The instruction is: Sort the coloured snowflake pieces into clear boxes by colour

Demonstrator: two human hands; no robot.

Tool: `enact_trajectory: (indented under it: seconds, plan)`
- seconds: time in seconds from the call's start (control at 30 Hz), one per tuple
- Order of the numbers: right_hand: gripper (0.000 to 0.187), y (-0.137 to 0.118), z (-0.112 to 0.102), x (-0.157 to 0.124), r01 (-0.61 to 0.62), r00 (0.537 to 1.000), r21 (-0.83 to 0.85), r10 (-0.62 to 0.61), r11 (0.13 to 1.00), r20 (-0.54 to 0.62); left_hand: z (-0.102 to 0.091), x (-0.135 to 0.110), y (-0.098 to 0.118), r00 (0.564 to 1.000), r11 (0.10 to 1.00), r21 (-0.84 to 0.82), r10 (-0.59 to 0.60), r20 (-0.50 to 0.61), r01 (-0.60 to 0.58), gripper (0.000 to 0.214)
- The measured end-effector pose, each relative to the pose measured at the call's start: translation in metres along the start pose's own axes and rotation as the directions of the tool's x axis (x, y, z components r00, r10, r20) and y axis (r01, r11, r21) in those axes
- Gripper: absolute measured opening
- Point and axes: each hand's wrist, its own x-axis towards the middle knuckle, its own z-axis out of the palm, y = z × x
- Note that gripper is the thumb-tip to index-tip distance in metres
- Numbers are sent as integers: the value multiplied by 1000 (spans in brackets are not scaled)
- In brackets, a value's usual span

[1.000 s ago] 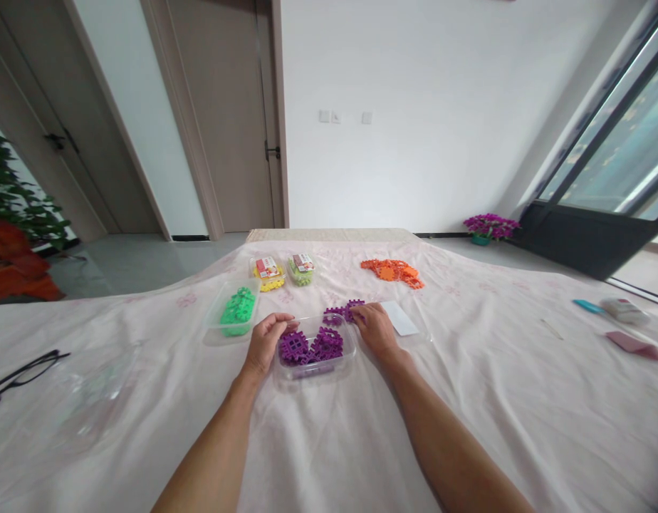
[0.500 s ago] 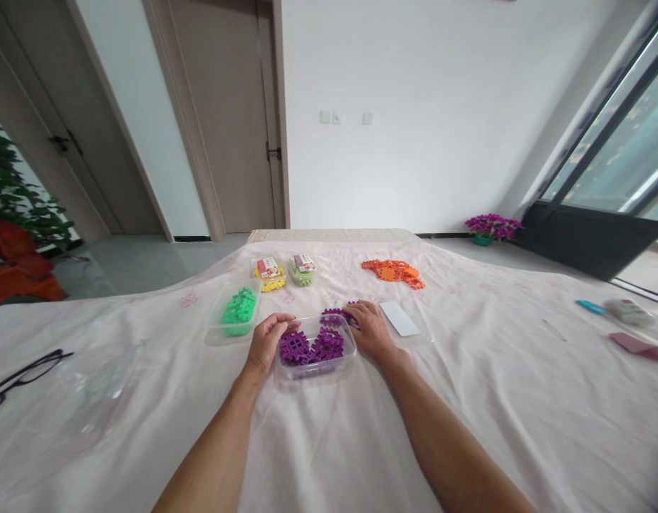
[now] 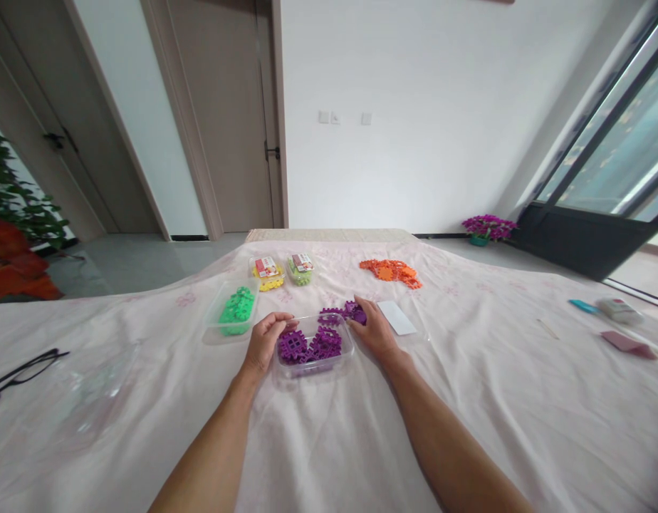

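Note:
A clear plastic box (image 3: 344, 356) stands on the cloth in front of me, with several purple gear-shaped building pieces (image 3: 294, 346) inside. My left hand (image 3: 265, 340) grips its left rim between thumb and fingers. Just past the box's far right corner, more purple gear-shaped pieces (image 3: 355, 311) lie on the cloth. My right hand (image 3: 375, 329) is closed around the right end of that group, thumb on the near side and fingers beyond. How many pieces it holds is hidden. A white card (image 3: 397, 318) lies right of that hand.
To the left is an open box (image 3: 211, 322) with green pieces. Behind it sit a labelled box of yellow pieces (image 3: 271, 283) and one of light green pieces (image 3: 302, 276). Orange pieces (image 3: 386, 272) lie at the back. Eyeglasses (image 3: 33, 368) rest far left, a pink cloth (image 3: 628, 344) far right.
My right hand has shifted from lying over the purple pieces to gripping them at their right side, so more of them show. My left hand stays on the box rim.

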Motion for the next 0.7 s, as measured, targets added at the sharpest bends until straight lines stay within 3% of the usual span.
enact_trajectory:
  seconds: [0.13,0.2,0.37,0.5,0.57,0.7]
  plan:
    - [57,-17,-6,7,-10,987,154,34,988,-158,2,-1,1,1000,1000,-2,-1,9,1,32]
    - [59,-36,-12,11,26,985,237,15,971,-169,5,-1,1,1000,1000,-6,-1,24,1,33]
    - [64,-100,-19,10,153,985,289,-169,945,32,11,-3,0,999,1000,-12,13,47,-12,39]
    - [70,-129,-10,4,313,902,228,-364,922,233,13,-4,1,997,998,17,67,43,-68,43]
    - [61,-132,-10,3,348,878,175,-385,921,284,13,-5,1,996,997,23,78,49,-79,42]
    - [32,-132,-23,5,300,897,14,-287,954,335,13,-5,1,998,999,1,35,59,-35,41]
